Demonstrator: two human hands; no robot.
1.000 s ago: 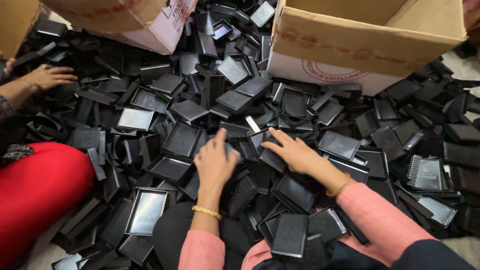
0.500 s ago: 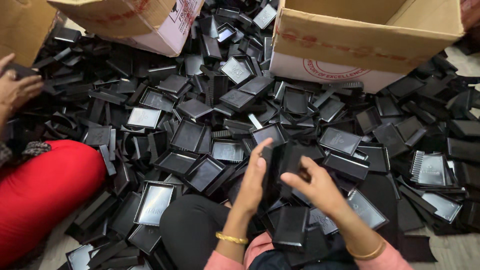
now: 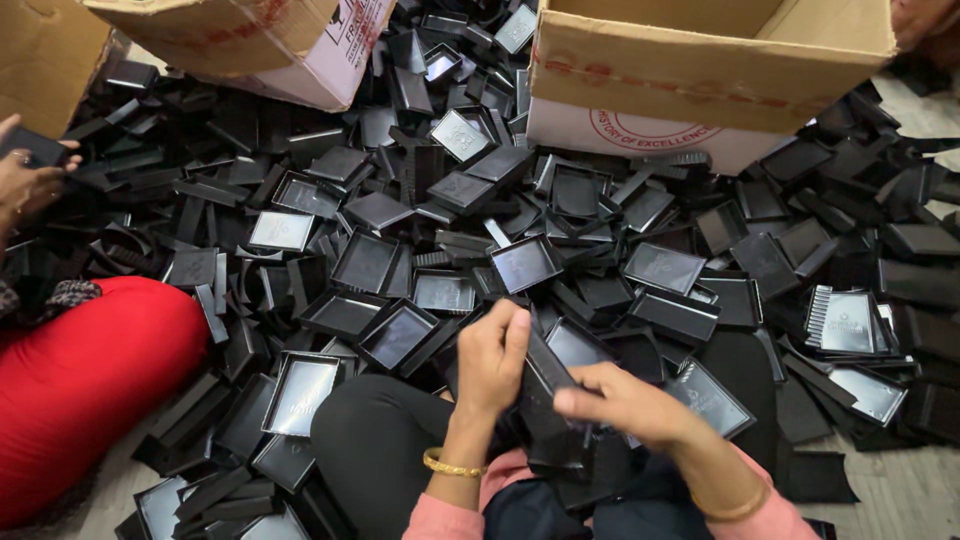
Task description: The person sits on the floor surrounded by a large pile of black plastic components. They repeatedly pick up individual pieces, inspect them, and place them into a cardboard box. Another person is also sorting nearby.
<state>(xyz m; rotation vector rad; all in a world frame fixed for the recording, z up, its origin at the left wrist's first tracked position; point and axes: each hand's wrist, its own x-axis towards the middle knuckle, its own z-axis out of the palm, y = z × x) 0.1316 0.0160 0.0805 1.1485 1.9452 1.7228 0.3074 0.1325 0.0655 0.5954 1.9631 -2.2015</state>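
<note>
My left hand [image 3: 492,355] and my right hand [image 3: 622,402] are both closed on a small stack of black plastic box parts [image 3: 548,420], held upright over my lap. The left hand grips its upper left side, with a gold bangle [image 3: 448,465] on the wrist. The right hand pinches the stack from the right. All around lies a large pile of black plastic trays and lids [image 3: 520,262] spread over the floor.
Two cardboard boxes stand at the back, one at the right [image 3: 700,70] and one tipped at the left [image 3: 250,45]. Another person in red [image 3: 85,375] sits at the left, a hand [image 3: 30,180] holding a black piece. Bare floor [image 3: 900,490] shows at the lower right.
Both hands have drawn back from the pile toward my lap and now hold a stack of black parts between them. The other person's hand has moved left.
</note>
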